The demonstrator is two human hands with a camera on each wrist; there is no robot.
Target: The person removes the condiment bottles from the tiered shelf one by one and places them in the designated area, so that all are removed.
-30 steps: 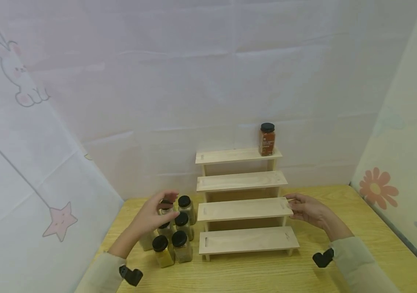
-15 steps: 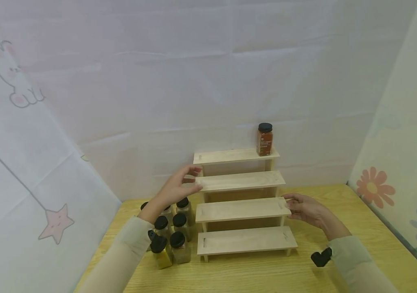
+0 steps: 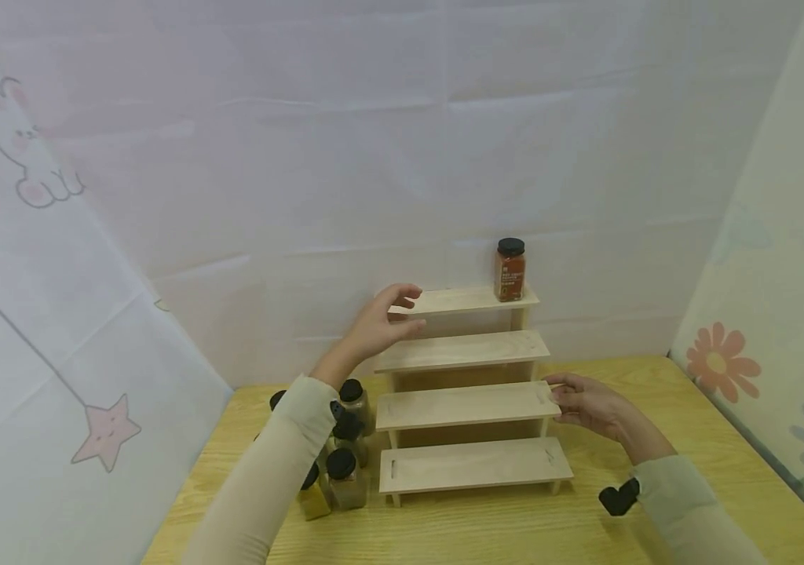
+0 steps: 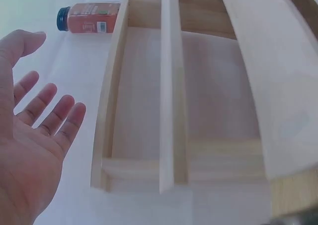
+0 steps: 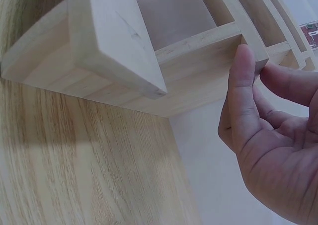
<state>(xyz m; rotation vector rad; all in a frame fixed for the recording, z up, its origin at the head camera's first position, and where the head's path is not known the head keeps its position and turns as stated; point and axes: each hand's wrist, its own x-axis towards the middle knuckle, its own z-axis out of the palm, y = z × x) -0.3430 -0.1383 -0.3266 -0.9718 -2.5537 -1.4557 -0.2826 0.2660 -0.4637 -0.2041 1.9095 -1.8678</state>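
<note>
A wooden tiered rack (image 3: 476, 467) with stepped shelves stands on the table. On its top shelf, near the right end, a jar of red spice (image 3: 510, 273) with a black lid stands upright. My left hand (image 3: 382, 320) hovers before the left end of the top shelf, fingers spread and holding nothing; the left wrist view shows its palm (image 4: 35, 150) apart from the wood. With thumb and fingers, my right hand (image 3: 591, 404) pinches the right end of the second shelf from the bottom, as the right wrist view shows at the board's corner (image 5: 259, 61).
Several black-lidded spice jars (image 3: 347, 480) stand on the table left of the rack, partly hidden by my left sleeve (image 3: 268, 471). A pale cloth wall (image 3: 331, 196) rises close behind the rack. Wood-grain tabletop (image 3: 487, 534) shows in front.
My left hand has moved up and right from above the jars, past the second shelf from the top, to the top shelf. My right hand keeps its hold on the rack.
</note>
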